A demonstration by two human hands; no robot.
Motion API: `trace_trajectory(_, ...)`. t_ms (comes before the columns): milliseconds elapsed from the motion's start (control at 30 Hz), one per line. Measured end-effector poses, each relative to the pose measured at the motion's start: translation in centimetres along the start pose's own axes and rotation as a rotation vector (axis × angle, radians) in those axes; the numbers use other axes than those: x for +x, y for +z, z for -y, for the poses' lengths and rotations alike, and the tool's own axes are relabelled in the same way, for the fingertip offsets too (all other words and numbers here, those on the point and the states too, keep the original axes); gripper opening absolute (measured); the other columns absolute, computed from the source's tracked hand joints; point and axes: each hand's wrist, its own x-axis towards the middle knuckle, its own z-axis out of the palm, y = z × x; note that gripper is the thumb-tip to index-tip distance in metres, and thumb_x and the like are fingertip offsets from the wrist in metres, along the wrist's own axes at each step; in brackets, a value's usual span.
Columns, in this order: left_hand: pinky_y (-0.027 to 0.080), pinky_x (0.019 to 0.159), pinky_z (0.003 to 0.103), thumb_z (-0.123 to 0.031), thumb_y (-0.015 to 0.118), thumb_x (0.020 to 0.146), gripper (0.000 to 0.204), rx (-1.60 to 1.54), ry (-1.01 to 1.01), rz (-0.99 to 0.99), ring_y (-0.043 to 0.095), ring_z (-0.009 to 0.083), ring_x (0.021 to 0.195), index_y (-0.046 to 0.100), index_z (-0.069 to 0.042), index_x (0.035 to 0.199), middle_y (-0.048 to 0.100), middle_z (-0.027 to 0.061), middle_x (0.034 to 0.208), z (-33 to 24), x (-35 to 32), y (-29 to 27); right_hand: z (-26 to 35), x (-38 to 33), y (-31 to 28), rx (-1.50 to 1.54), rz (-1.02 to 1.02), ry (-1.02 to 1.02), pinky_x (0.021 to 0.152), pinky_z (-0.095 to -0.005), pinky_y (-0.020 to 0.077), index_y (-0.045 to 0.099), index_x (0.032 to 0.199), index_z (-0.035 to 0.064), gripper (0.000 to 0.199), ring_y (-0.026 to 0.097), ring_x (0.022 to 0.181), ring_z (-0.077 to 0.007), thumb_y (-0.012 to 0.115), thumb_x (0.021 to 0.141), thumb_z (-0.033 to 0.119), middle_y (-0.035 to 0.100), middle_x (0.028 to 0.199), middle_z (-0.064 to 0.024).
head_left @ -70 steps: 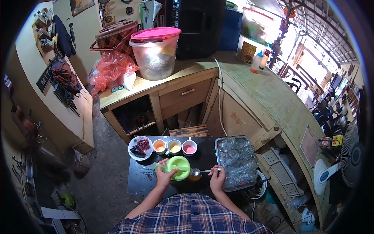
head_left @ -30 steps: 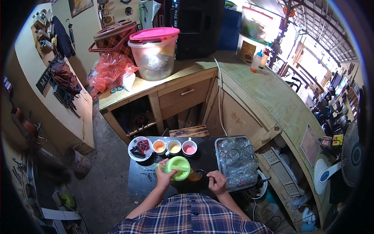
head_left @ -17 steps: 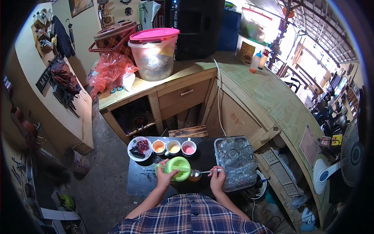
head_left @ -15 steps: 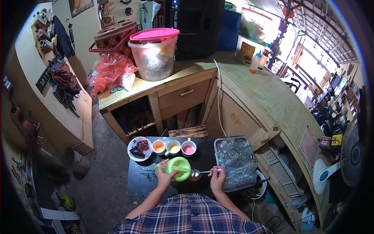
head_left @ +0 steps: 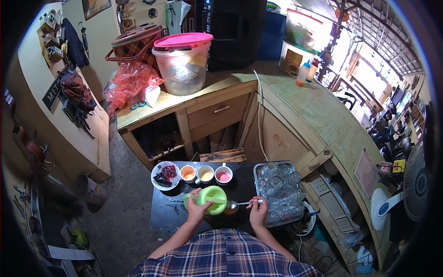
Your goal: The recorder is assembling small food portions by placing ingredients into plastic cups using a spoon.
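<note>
My left hand [head_left: 196, 211] is wrapped round a light green plastic pitcher [head_left: 216, 196], tilted to the right with its lid on. Pinched in my right hand [head_left: 258, 213] is a metal spoon [head_left: 249, 202], its bowl close by the pitcher's lip. Below the spoon stands a small clear glass [head_left: 231, 210] with something amber in it, partly hidden. Whether liquid runs from the pitcher I cannot make out. Beyond the pitcher, white cups hold orange [head_left: 188, 173], yellow [head_left: 205, 175] and pink [head_left: 224, 176] contents.
A white bowl [head_left: 158, 185] with dark and red packets sits at the table's far left. On the right, a metal tray [head_left: 279, 223] carries several clear glasses [head_left: 276, 184]. A wooden counter [head_left: 300, 92] curves round behind, bearing a pink-lidded tub [head_left: 182, 69]. A fan [head_left: 413, 180] stands far right.
The pitcher has shifted very slightly to the right in my left hand. My right hand and the spoon stay in nearly the same place.
</note>
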Motion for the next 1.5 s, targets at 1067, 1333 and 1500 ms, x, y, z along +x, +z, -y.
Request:
trace_trajectory(1067, 0.044, 0.1, 0.037, 0.0, 0.083, 0.062, 0.06, -0.015, -0.027, -0.017, 0.049, 0.0234, 0.119, 0.038, -0.009, 0.101, 0.047, 0.0123, 0.127, 0.3, 0.7, -0.4, -1.2, 0.9, -0.6, 0.077, 0.012, 0.077, 0.059, -0.0273, 0.0521, 0.054, 0.102, 0.0007, 0.01, 0.054, 0.062, -0.011, 0.047, 0.099, 0.007, 0.058, 0.082, -0.0076)
trace_trajectory(1333, 0.048, 0.094, 0.036, 0.006, 0.074, 0.068, 0.053, -0.276, -0.174, -0.061, 0.053, 0.0218, 0.113, 0.036, -0.012, 0.101, 0.049, 0.0104, 0.125, -1.4, 2.2, -3.9, 1.3, 0.9, -0.4, -0.249, 0.221, -0.168, 0.064, -0.0268, 0.0537, 0.062, 0.096, 0.0004, 0.011, 0.064, 0.071, -0.0128, 0.051, 0.095, 0.005, 0.067, 0.086, -0.0099)
trace_trajectory(1500, 0.046, 0.091, 0.032, -0.004, 0.067, 0.08, 0.046, -0.338, -0.162, -0.025, 0.059, 0.0179, 0.1, 0.043, -0.007, 0.119, 0.059, 0.0082, 0.108, -1.1, 2.3, -6.7, 3.9, 0.3, 1.7, -0.462, 0.656, -0.509, 0.076, -0.0343, 0.0533, 0.066, 0.102, 0.001, 0.017, 0.065, 0.09, -0.031, 0.062, 0.085, 0.003, 0.066, 0.094, -0.0148)
